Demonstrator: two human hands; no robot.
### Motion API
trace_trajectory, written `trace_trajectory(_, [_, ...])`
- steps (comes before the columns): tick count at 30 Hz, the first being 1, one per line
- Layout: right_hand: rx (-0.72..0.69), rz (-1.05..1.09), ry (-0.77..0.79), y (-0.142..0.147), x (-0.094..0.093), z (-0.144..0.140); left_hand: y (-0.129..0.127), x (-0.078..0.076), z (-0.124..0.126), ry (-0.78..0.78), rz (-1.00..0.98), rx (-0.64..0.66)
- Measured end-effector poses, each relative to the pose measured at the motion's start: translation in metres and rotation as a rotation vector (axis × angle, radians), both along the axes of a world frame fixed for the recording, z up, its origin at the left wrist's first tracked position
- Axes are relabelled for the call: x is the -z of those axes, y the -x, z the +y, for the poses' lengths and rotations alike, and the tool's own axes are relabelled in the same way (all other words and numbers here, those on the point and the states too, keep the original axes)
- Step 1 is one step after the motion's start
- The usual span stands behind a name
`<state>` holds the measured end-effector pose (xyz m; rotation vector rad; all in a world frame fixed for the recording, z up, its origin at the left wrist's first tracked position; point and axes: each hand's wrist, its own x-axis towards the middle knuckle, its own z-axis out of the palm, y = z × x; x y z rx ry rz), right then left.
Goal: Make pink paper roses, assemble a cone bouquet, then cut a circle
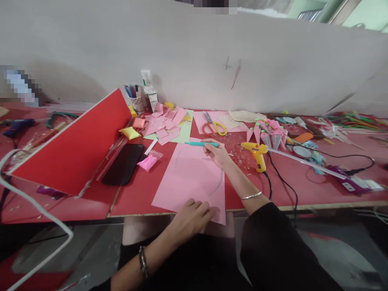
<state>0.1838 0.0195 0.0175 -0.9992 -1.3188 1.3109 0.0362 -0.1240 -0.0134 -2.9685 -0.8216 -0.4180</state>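
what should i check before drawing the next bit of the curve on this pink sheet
1. Left hand pressing the pink sheet flat at its near edge: ok.
2. Right hand has a grip on the teal pen: ok.
3. Pen tip on the paper: cannot tell; the pen lies nearly level at the far edge.
4. Sheet fully on the table: not ok, its near corner overhangs.
5. Glue gun and its cord off the sheet: ok.
6. Drawn curve visible to follow: ok.
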Motion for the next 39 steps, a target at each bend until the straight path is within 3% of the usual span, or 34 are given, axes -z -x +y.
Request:
trace_trajectory(5, [0.04, 0.054, -0.041, -0.009, -0.021, -0.019, 0.03, -0.005, 0.011, 0.033, -0.153, 0.051])
trace_trajectory(9, [-0.018, 0.042, -0.036, -0.017, -0.024, -0.035, 0.059, -0.014, 0.002, 0.116, -0.181, 0.103])
trace_trajectory(13, [-0.148, -0.019, 0.05, -0.023, -0.013, -0.046, 0.08, -0.009, 0.001, 0.135, -0.194, -0.008])
trace_trajectory(18, [-0.307, -0.123, 0.083, -0.022, -0.004, -0.051, 0.101, 0.004, 0.017, 0.148, -0.328, -0.216])
trace_trajectory(24, [-0.53, -0.245, 0.164, 0.003, -0.003, -0.048, 0.103, 0.004, 0.023, 0.477, -0.397, -0.348])
trace_trajectory(28, [-0.594, -0.306, 0.196, 0.018, 0.0, -0.045, 0.101, 0.005, 0.022, 0.524, -0.428, -0.348])
trace_trajectory(34, [-0.499, -0.319, 0.166, 0.029, -0.001, -0.039, 0.099, 0.002, 0.023, 0.552, -0.465, -0.356])
trace_trajectory(39, [-0.539, -0.337, 0.145, 0.036, 0.002, -0.033, 0.098, 0.0, 0.023, 0.552, -0.468, -0.355])
